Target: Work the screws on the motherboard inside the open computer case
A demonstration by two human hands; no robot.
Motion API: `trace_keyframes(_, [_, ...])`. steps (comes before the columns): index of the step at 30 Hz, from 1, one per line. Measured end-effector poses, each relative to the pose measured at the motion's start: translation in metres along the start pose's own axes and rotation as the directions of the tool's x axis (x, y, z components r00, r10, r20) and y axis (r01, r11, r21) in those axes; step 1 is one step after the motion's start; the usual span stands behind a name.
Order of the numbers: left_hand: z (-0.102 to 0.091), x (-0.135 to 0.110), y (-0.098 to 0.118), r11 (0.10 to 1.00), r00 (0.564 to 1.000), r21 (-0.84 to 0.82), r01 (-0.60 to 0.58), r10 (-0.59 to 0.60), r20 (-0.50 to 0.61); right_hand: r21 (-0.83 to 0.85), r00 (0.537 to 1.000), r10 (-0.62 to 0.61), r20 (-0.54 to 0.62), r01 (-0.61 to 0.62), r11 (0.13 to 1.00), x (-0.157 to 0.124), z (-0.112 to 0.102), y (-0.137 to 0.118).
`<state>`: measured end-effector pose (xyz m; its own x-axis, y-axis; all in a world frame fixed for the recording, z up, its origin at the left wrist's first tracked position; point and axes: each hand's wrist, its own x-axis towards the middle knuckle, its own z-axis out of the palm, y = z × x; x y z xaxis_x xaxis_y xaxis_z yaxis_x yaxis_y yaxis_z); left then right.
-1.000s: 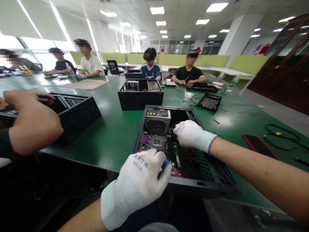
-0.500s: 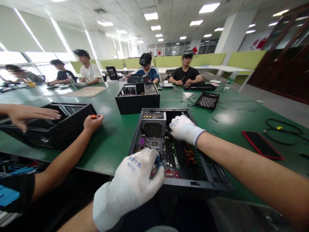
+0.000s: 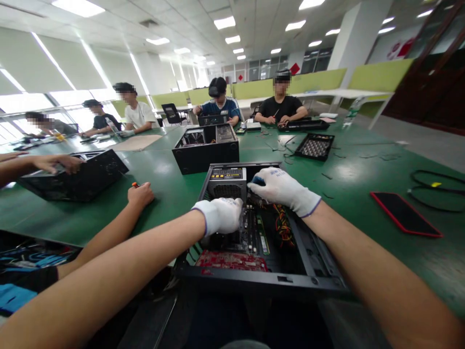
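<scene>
A black computer case (image 3: 305,282) lies open before me. My left hand (image 3: 225,214), in a white glove, is over the motherboard (image 3: 250,237) beside the power supply (image 3: 227,189). Its fingers are closed, hiding whatever they hold. My gloved right hand (image 3: 278,188) is at the power supply's right side, fingers curled together above dark cables. I cannot make out what is between them. A green memory stick (image 3: 263,236) stands in its slot below my hands. A red circuit card (image 3: 232,261) spans the near end. Coloured wires (image 3: 284,227) lie bunched at the right.
Another open case (image 3: 205,155) stands just beyond mine. At left, a co-worker's hands are around a tilted case (image 3: 80,182) and an orange-tipped tool (image 3: 135,185). A red-edged black pad (image 3: 405,213), a cable (image 3: 436,191) and a black tray (image 3: 314,147) lie at right.
My left hand has moved from the near end up to the power supply, uncovering the red card. My right hand has shifted slightly right. The co-worker's case at left has tilted.
</scene>
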<state>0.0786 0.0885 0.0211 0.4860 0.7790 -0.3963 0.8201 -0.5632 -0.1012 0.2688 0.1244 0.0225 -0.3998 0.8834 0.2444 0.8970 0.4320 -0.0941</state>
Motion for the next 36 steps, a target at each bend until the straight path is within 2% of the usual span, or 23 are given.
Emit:
trace_keyframes(2, [0.004,0.025,-0.002,1.0,0.997,0.025,-0.01,0.008,0.074,0.034,1.0,-0.007,-0.008,0.007,0.999,-0.001,0.0,0.001])
trace_keyframes(5, [0.016,0.05,-0.003,0.997,0.99,0.064,-0.034,0.024,0.142,0.073,1.0,-0.009,-0.028,0.011,0.997,-0.003,0.001,0.002])
trace_keyframes(12, [0.037,0.072,-0.015,0.995,0.991,0.103,-0.018,0.004,0.137,0.118,0.997,-0.051,-0.051,0.057,0.991,-0.008,0.002,0.006])
trace_keyframes(18, [0.038,0.077,-0.021,0.996,0.992,0.092,0.015,-0.026,0.123,0.174,0.996,-0.045,-0.074,0.057,0.983,-0.012,-0.001,0.006])
trace_keyframes(36, [0.023,0.068,-0.013,0.994,0.991,0.095,0.051,-0.062,0.115,0.209,0.996,-0.054,-0.076,0.069,0.975,-0.012,-0.001,0.005])
